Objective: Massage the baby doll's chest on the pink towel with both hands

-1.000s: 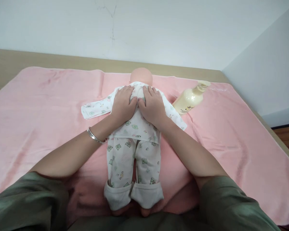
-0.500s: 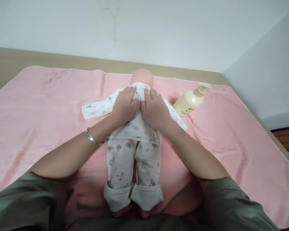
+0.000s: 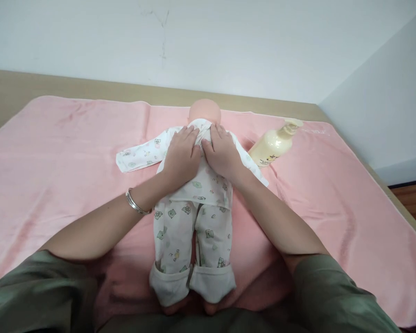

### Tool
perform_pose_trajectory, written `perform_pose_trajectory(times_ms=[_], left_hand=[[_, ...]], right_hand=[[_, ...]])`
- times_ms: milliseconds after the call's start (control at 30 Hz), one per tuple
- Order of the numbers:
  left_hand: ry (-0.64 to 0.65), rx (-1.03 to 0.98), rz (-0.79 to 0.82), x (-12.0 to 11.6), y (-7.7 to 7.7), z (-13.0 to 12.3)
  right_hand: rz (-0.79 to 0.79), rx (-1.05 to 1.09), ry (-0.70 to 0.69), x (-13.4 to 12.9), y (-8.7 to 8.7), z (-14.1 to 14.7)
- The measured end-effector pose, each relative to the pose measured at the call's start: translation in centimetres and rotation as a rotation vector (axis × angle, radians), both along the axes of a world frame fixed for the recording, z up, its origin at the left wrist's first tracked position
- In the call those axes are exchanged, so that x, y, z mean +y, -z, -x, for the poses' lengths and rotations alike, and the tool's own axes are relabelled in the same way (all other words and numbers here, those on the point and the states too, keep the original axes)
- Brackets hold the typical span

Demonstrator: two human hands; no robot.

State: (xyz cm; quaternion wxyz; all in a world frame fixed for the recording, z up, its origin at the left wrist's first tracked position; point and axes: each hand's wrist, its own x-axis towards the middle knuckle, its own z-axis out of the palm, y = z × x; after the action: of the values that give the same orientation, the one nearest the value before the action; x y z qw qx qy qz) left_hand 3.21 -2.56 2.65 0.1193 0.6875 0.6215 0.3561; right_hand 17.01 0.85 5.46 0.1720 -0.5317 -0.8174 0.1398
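Note:
A baby doll (image 3: 204,111) lies face down, its bald head toward the wall. It wears a white printed top (image 3: 208,187) and matching trousers (image 3: 176,236) with cuffs turned up at the feet. My left hand (image 3: 182,155) rests flat on the left side of the doll's upper back, fingers toward the neck. On the right side of the back lies my right hand (image 3: 223,152), also flat with fingers extended. Both thumbs point inward, close to the middle of the back. Neither hand grips anything; the cloth between them is slightly creased.
Under the doll a pink blanket (image 3: 72,185) covers most of the wooden table (image 3: 21,81). A cream pump bottle (image 3: 272,145) leans or lies by the doll's right-hand sleeve. A white wall (image 3: 229,46) stands behind the table.
Both hands stay on the doll's back and have shifted slightly. My right fingers have moved a little to the right, and the cloth near the collar is more wrinkled.

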Motion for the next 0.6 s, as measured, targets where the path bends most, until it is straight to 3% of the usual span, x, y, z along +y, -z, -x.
perform_pose_trajectory(times_ms=[200,300,467,600], left_hand=[[-0.012,-0.039,0.022,2.7,0.1,2.2],[-0.031,-0.025,-0.007,2.2,0.2,1.8],[0.013,0.052,-0.028,-0.6,0.0,-0.3],[0.022,-0.007,0.008,-0.1,0.2,0.0]], right_hand=[[-0.056,-0.100,-0.100,-4.0,-0.5,1.2],[-0.009,-0.060,-0.118,-2.4,-0.5,0.7],[0.001,0.038,0.008,1.9,0.3,-0.7],[-0.055,-0.019,0.033,0.8,0.7,-0.3]])
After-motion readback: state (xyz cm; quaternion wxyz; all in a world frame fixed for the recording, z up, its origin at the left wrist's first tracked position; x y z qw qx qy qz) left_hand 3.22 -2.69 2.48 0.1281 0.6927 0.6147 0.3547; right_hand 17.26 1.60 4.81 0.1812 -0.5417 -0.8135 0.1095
